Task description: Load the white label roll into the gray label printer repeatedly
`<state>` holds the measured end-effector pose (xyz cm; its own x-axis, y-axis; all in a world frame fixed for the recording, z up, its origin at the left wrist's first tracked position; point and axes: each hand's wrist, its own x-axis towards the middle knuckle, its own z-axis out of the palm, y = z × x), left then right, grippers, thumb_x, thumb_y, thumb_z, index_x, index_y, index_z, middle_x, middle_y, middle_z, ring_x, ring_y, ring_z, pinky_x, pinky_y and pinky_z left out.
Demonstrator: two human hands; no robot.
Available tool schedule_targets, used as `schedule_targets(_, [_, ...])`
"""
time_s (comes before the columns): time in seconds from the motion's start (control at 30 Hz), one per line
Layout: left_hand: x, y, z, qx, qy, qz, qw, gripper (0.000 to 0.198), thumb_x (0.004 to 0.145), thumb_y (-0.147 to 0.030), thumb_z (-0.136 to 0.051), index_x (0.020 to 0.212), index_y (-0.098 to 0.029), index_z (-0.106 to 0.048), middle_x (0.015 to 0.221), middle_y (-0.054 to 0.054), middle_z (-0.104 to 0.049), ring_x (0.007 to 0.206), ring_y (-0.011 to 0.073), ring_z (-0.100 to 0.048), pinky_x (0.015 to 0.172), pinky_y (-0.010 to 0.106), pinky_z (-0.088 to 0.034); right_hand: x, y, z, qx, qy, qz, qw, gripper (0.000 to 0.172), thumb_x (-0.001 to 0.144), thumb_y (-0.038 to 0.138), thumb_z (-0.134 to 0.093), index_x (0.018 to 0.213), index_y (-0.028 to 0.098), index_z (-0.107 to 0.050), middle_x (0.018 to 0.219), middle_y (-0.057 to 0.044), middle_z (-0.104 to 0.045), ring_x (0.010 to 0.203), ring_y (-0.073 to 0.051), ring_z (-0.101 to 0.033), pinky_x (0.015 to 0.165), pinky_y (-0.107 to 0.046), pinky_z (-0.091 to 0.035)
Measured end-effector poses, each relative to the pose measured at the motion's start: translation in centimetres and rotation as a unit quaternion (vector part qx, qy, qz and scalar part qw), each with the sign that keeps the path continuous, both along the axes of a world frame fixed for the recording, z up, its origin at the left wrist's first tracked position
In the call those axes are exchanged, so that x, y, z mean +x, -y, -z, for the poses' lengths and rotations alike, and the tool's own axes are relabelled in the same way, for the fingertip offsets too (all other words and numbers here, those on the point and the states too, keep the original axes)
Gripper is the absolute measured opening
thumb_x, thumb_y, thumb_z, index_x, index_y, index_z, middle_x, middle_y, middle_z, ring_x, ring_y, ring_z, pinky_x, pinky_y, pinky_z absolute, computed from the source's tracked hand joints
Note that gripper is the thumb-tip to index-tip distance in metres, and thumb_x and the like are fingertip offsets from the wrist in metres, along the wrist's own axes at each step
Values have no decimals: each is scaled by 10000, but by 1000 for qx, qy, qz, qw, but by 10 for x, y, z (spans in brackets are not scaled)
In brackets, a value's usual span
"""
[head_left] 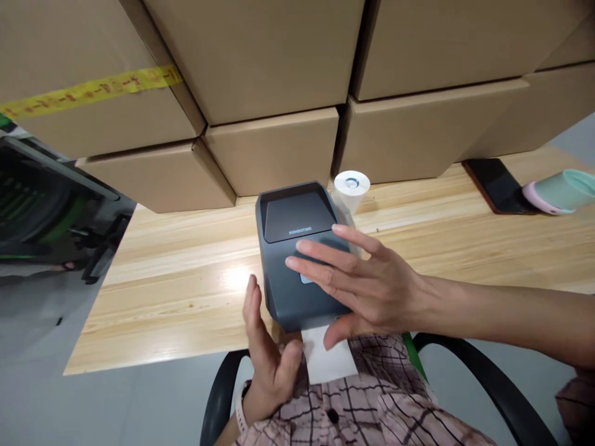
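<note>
A dark grey label printer (302, 297) sits at the front edge of the table, with lettering on its lid. A blank white label strip (328, 365) hangs out of its front slot over my lap. My right hand (367, 282) is spread over the printer's top, fingers apart, with its thumb at the upper part of the strip. The thumb does not close against the other fingers. My left hand (269, 365) is upright beside the printer's front left corner, fingers stretched and thumb apart, holding nothing. A roll of white labels (352, 184) stands behind the printer's right side.
Stacked cardboard boxes (274, 148) form a wall along the table's back; yellow tape (93, 91) marks one. On the wooden table (186, 303), at right, lie a phone (497, 183) and a green cup (564, 191) with a pink part. Chair armrests (483, 378) flank me.
</note>
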<state>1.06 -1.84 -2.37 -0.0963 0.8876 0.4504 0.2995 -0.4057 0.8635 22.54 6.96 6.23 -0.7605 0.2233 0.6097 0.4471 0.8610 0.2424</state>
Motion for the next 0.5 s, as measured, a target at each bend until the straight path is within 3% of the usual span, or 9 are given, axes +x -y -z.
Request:
schedule_targets(0.07, [2, 0, 0, -78, 5, 52, 996, 912, 897, -352, -692, 1652, -327, -182, 1751, 51, -165, 1581, 328, -279, 1237, 445, -408, -5, 6, -9, 34, 62, 8, 997, 615, 1027, 630, -401, 954, 155, -785, 1288, -117, -732, 1447, -259, -470, 1255, -453, -346])
schedule_targets(0.17, [4, -1, -2, -102, 24, 73, 992, 982, 885, -328, -714, 1659, -353, -111, 1762, 15, -98, 1589, 305, -256, 1252, 399, -394, -10, 9, -18, 54, 146, 2, 988, 640, 992, 668, -451, 904, 145, -808, 1172, -128, -767, 1446, -292, -464, 1266, -441, -341])
schedule_targets(0.27, [5, -2, -3, -113, 53, 84, 989, 936, 929, -334, -670, 1660, -351, -85, 1765, 23, -70, 1604, 303, -204, 1285, 430, -322, -8, 8, -9, 0, 125, 1, 992, 719, 973, 707, -445, 1075, 78, -779, 1319, -183, -702, 1475, -302, -426, 1272, -449, -334])
schedule_targets(0.33, [5, -1, -3, -133, 84, 95, 983, 875, 972, -374, -615, 1660, -361, -74, 1766, 16, -60, 1616, 299, -148, 1298, 441, -287, 0, 9, 7, -98, 49, 11, 994, 787, 979, 728, -391, 1333, 74, -650, 1528, -204, -543, 1539, -296, -339, 1262, -496, -334])
schedule_targets(0.4, [6, 1, -2, -151, 111, 98, 977, 806, 1007, -423, -550, 1661, -354, -84, 1765, 19, -74, 1616, 298, -154, 1296, 433, -294, 11, 14, 27, -208, -42, 33, 977, 824, 984, 736, -350, 1577, 166, -380, 1703, -177, -271, 1600, -303, -205, 1239, -579, -331])
schedule_targets(0.5, [6, 4, 0, -166, 116, 92, 975, 740, 1032, -463, -473, 1663, -337, -107, 1762, 20, -114, 1608, 289, -203, 1289, 404, -312, 25, 26, 51, -308, -141, 80, 937, 888, 981, 736, -346, 1669, 264, -45, 1755, -140, 13, 1621, -341, -92, 1211, -662, -317])
